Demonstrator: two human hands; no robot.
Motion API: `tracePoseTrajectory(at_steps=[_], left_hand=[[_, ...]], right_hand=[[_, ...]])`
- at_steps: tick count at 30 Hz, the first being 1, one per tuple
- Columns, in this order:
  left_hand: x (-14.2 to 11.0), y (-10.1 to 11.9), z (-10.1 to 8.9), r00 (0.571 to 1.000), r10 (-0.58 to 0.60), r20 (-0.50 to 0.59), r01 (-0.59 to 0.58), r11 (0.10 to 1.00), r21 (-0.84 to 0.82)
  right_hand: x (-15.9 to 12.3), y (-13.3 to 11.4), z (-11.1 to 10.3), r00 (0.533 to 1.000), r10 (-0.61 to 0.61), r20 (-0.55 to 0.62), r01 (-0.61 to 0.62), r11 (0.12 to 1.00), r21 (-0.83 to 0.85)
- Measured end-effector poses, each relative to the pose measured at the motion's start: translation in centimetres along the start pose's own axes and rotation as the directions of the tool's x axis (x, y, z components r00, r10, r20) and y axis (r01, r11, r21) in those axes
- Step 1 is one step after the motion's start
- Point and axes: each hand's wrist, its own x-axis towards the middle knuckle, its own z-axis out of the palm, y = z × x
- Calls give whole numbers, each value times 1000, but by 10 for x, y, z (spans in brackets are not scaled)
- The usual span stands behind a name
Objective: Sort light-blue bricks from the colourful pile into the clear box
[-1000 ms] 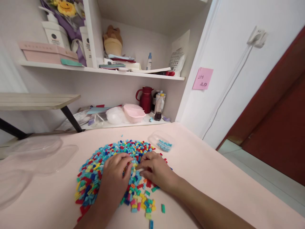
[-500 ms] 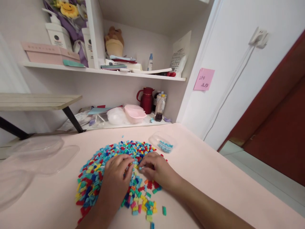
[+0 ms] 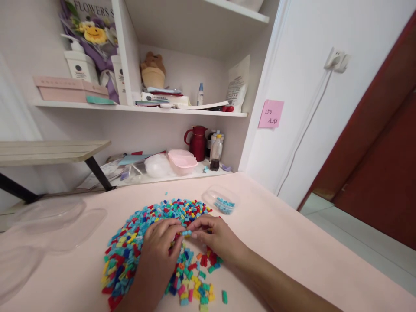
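Counted at the bench (image 3: 279,255): one left hand (image 3: 160,249), one right hand (image 3: 224,240), one clear tub (image 3: 208,196) to the right and three clear plastic pieces (image 3: 79,229) to the left; the toy bricks (image 3: 143,216) are too many and too overlapped to count. Shelves hold one red jug (image 3: 197,145), one pink bowl (image 3: 182,162), one pink box (image 3: 61,89), two white bottles (image 3: 81,67) and one plush bear (image 3: 153,65). The wall bears one pink note (image 3: 271,114).
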Motion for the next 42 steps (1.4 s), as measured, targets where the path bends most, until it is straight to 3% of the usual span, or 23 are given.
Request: tracePoseTrajectory(at_steps=[10, 19, 24, 29, 32, 36, 40, 42], left_hand=[[1, 0, -1, 998, -11, 57, 13, 1000, -23], [4, 2, -2, 999, 35, 15, -35, 999, -6], [2, -5, 2, 997, 61, 43, -61, 998, -3], [3, -7, 4, 994, 108, -21, -107, 994, 17], [5, -6, 4, 990, 137, -37, -136, 990, 28], [7, -6, 3, 989, 128, -77, -124, 991, 52], [5, -9, 3, 989, 108, -104, -104, 994, 45], [2, -12, 5, 990, 106, -92, -102, 994, 45]], right_hand=[[-2, 2, 2, 999, -45, -4, 44, 997, -70], [-3, 0, 1, 995, -94, 20, 95, 988, -120], [-3, 0, 2, 997, -72, 40, 74, 995, -68], [-3, 6, 8, 998, -45, 52, 49, 996, -76], [-2, 5, 6, 995, -84, 56, 92, 979, -183], [6, -6, -20, 968, -242, -61, 200, 900, -387], [15, -6, -64, 885, -291, -362, 47, 832, -553], [19, 0, -80, 848, -270, -456, -26, 838, -545]])
